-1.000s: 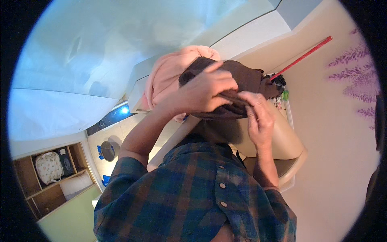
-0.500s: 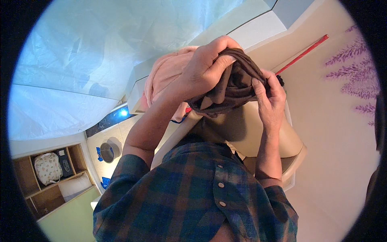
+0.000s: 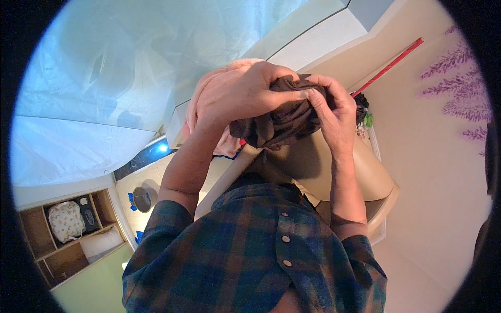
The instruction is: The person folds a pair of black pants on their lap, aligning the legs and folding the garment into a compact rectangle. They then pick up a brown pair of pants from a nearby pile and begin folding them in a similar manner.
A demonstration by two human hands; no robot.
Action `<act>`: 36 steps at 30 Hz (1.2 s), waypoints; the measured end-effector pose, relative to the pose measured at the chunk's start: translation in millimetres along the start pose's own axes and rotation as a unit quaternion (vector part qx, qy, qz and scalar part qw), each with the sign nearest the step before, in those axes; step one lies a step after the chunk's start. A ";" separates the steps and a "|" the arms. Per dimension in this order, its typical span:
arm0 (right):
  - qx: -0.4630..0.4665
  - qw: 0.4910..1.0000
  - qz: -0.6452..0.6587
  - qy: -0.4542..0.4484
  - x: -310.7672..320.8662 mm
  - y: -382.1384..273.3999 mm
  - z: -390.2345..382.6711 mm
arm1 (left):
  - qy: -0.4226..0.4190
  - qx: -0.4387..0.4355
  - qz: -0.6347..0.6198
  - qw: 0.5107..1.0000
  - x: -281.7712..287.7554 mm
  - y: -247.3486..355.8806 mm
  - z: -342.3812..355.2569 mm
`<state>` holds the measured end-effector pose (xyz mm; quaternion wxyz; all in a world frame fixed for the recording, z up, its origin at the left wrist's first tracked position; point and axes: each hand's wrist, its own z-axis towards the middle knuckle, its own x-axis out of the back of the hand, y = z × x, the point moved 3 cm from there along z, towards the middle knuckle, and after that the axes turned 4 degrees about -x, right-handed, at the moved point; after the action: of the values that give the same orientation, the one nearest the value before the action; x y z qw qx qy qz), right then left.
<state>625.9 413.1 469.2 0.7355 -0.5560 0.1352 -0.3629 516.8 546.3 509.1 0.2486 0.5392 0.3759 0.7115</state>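
Observation:
A dark brown, thin, stretchy-looking garment (image 3: 279,128) hangs bunched between my hands; its exact kind does not show. My left hand (image 3: 255,94) grips its upper left edge between thumb and fingers. At the upper right edge, my right hand (image 3: 334,107) pinches the gathered fabric, its thumb close to my left thumb. Behind my left hand lies a pink plush cloth (image 3: 209,96), partly covered by my arm. Under the garment is the beige padded seat of a chair (image 3: 336,167).
A red pole (image 3: 391,68) leans by the wall at the right. At the lower left stand a small grey bin (image 3: 141,199) and a wooden shelf (image 3: 36,229) holding a white patterned cloth bag (image 3: 67,221). Translucent sheeting (image 3: 104,78) spreads across the upper left.
My hands have come closer together, gathering the garment's open edge into a tighter bunch. The opening that showed between them has closed up.

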 end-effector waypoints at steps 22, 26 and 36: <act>-0.111 0.994 -0.015 0.008 8.6 75.5 13.4 | 0.515 -0.108 -0.018 0.850 102.9 -17.2 -52.8; -0.128 0.991 0.006 0.035 9.9 86.2 22.3 | 0.529 -0.029 0.004 0.848 105.9 -61.0 -67.5; -0.183 0.966 -0.138 0.119 61.2 198.0 -28.4 | 0.587 0.143 -0.113 0.789 66.4 -163.5 -118.7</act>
<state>727.6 374.3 290.5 0.5431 -0.6471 0.2074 -0.4933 375.5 662.1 400.2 -0.0213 0.0008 0.6054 0.7956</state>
